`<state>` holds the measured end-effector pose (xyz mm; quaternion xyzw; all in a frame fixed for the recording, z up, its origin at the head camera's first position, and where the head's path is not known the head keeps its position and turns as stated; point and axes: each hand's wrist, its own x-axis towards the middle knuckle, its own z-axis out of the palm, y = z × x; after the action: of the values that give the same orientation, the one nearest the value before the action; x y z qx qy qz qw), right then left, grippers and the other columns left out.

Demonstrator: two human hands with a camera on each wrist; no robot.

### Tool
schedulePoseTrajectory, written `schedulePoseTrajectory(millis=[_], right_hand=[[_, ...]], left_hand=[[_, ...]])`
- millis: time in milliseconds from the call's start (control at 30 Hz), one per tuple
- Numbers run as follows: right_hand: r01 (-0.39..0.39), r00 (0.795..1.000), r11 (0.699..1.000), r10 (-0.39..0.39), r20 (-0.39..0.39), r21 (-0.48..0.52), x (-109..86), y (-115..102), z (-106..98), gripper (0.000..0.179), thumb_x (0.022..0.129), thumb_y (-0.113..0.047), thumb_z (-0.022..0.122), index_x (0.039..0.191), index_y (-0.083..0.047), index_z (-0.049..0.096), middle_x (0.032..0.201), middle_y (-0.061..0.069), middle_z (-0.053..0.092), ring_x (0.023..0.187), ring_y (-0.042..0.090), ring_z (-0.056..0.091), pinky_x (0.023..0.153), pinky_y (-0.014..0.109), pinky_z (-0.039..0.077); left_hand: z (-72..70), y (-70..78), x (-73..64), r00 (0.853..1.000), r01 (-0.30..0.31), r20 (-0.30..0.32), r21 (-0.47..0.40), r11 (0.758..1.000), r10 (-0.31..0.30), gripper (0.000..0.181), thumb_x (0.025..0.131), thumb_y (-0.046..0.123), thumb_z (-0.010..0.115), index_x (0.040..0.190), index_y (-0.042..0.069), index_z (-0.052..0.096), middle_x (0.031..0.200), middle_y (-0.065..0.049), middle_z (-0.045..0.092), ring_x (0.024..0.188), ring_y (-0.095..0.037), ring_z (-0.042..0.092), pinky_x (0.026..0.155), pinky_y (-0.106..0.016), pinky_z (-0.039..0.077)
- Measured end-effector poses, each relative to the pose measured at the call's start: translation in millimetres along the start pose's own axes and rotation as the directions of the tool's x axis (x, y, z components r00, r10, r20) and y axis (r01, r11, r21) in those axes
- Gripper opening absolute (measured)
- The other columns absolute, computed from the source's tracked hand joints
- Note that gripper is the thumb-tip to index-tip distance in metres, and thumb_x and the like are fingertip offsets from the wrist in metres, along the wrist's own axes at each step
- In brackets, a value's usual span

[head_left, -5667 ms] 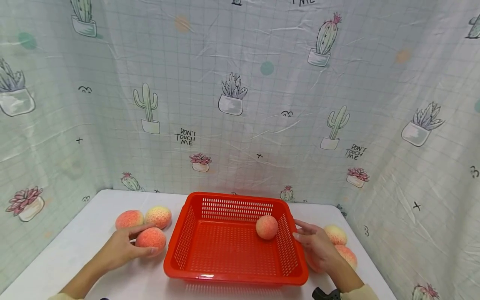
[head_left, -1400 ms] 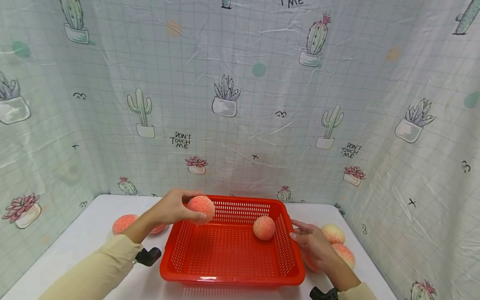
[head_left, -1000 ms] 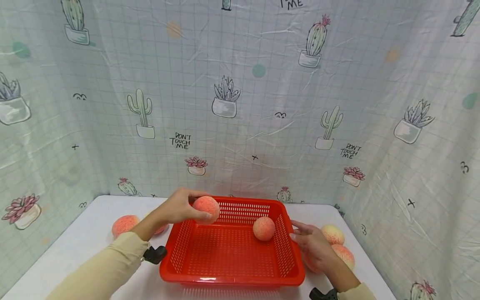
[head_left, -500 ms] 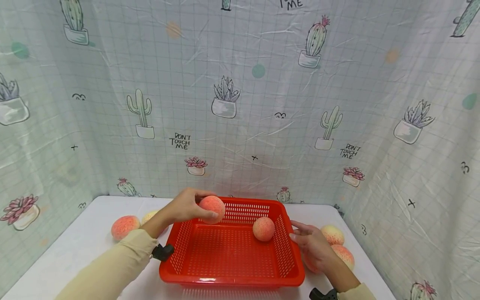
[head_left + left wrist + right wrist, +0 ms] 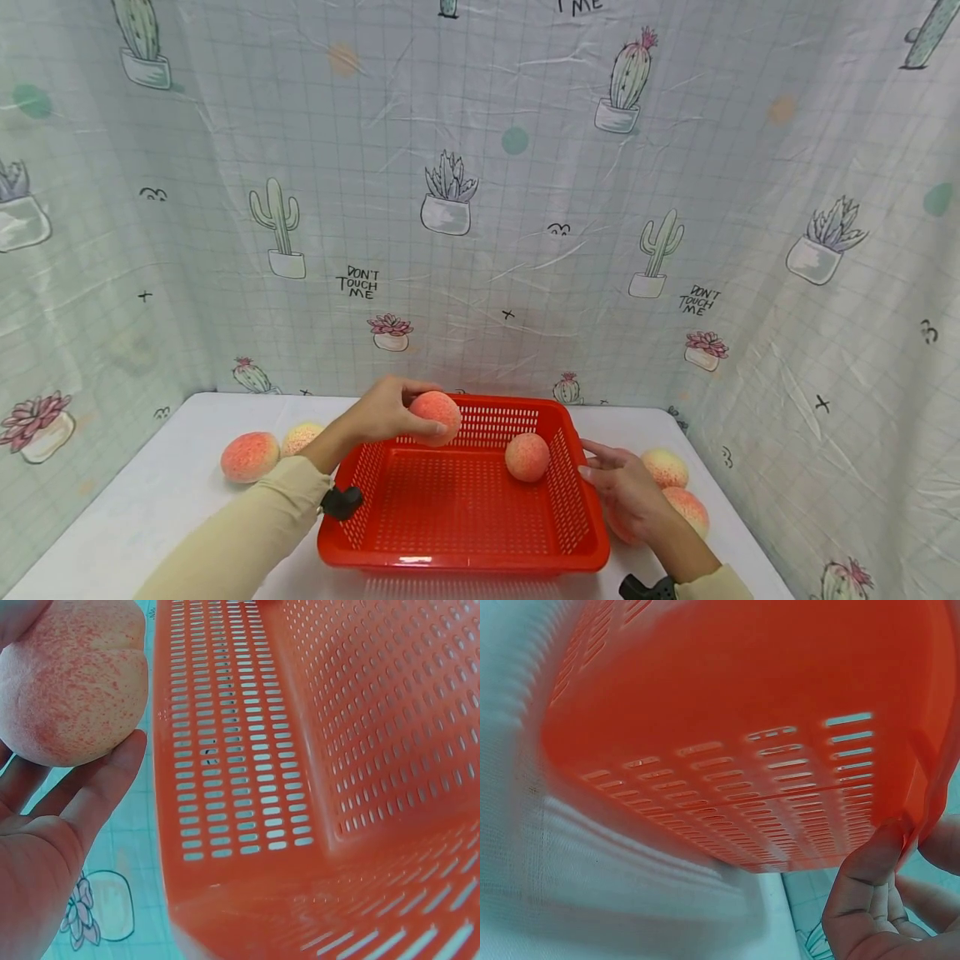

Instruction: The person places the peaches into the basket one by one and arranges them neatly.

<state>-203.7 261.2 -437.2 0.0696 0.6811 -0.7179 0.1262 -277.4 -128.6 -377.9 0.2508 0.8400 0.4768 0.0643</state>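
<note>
In the head view my left hand [image 5: 375,412] holds a pink speckled peach [image 5: 437,419] over the back left part of a red slotted plastic basket [image 5: 465,562]. The left wrist view shows the peach [image 5: 79,686] between thumb and fingers, beside the basket wall [image 5: 240,881] and apart from it. Another peach [image 5: 527,457] lies inside the basket near its right wall. My right hand [image 5: 626,492] is at the basket's right rim; in the right wrist view, thumb and fingers of that hand [image 5: 877,907] pinch the rim.
Left of the basket, a pink peach [image 5: 251,457] and a yellowish one [image 5: 302,437] lie on the white table [image 5: 150,500]. Right of it sit a yellow peach [image 5: 666,468] and a pinkish one [image 5: 686,511], with another partly behind the right hand. A cactus-print curtain [image 5: 480,275] encloses the table.
My left hand has lifted the peach from the left group on the table and carried it right over the basket, drifting further right lately. The right hand has stayed at the rim.
</note>
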Motion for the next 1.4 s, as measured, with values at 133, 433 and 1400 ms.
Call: schedulePoseTrajectory(millis=[133,433,1400], right_hand=[[-0.008,1.000,1.000,0.008,0.000,-0.002,-0.7,0,0,0.064,0.102,-0.008,0.062,0.161,-0.008,0.039,0.120,0.012,0.069,0.105,0.021,0.068,0.097,0.037,0.062],[-0.013,1.000,1.000,0.013,-0.005,-0.007,-1.5,-1,0,0.065,0.101,-0.009,0.063,0.161,-0.008,0.038,0.122,0.013,0.068,0.106,0.021,0.068,0.098,0.037,0.062],[-0.027,0.997,1.000,0.027,-0.069,0.007,1.0,4,2,0.067,0.098,-0.008,0.067,0.160,-0.011,0.041,0.121,0.013,0.070,0.103,0.022,0.071,0.098,0.039,0.061]], left_hand=[[4.4,-1.6,3.4,0.999,-0.035,0.008,-0.013,0.999,0.035,0.058,0.079,0.023,0.090,0.130,0.003,0.071,0.108,-0.012,0.078,0.088,-0.015,0.071,0.076,-0.029,0.061],[13.2,-5.7,11.4,0.999,-0.041,0.005,-0.050,0.998,0.041,0.054,0.079,0.022,0.091,0.128,0.007,0.074,0.107,-0.011,0.079,0.087,-0.014,0.072,0.077,-0.029,0.061],[36.4,-16.1,27.6,1.000,-0.030,0.005,-0.058,0.998,0.031,0.051,0.081,0.020,0.089,0.127,0.003,0.073,0.103,-0.010,0.079,0.082,-0.011,0.069,0.075,-0.026,0.061]])
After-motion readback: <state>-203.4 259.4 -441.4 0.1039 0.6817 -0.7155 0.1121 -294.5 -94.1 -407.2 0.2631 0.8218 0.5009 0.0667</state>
